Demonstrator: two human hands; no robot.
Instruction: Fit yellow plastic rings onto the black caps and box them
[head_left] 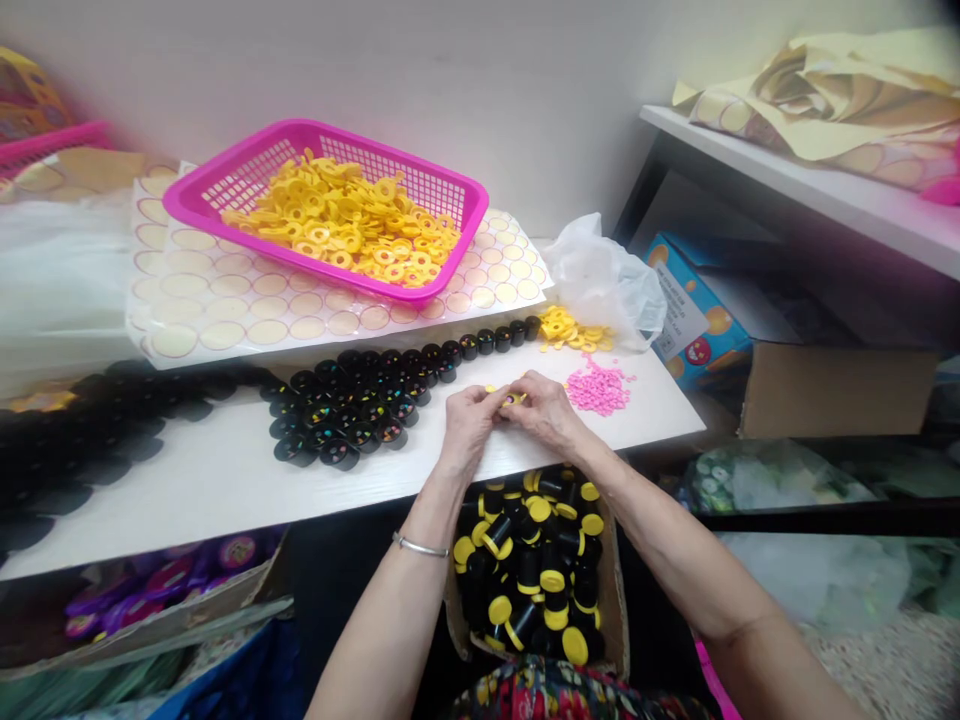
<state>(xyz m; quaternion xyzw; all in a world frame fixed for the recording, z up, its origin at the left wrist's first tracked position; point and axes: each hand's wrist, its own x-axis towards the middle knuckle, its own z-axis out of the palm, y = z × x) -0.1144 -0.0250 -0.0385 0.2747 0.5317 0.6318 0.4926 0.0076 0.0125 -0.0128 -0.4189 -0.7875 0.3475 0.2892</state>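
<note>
My left hand [474,425] and my right hand [546,408] meet above the front of the white table, fingers pinched around one small yellow ring-shaped piece [513,399]. Fingers partly cover it. Just right of my right hand lies a pile of tiny pink pieces [598,388]. Behind that is a small heap of yellow ring pieces [574,328]. To the left of my hands stand many open black cups [352,400] with coloured bits inside. Below my wrists, a cardboard box [616,600] holds black containers with yellow lids [540,560].
A pink basket [300,265] full of yellow ring pieces rests on sticker sheets [262,325] at the back. A clear plastic bag [604,280] lies right of it. An open blue carton [697,310] stands under a white shelf [795,180]. More black cups [67,460] line the left.
</note>
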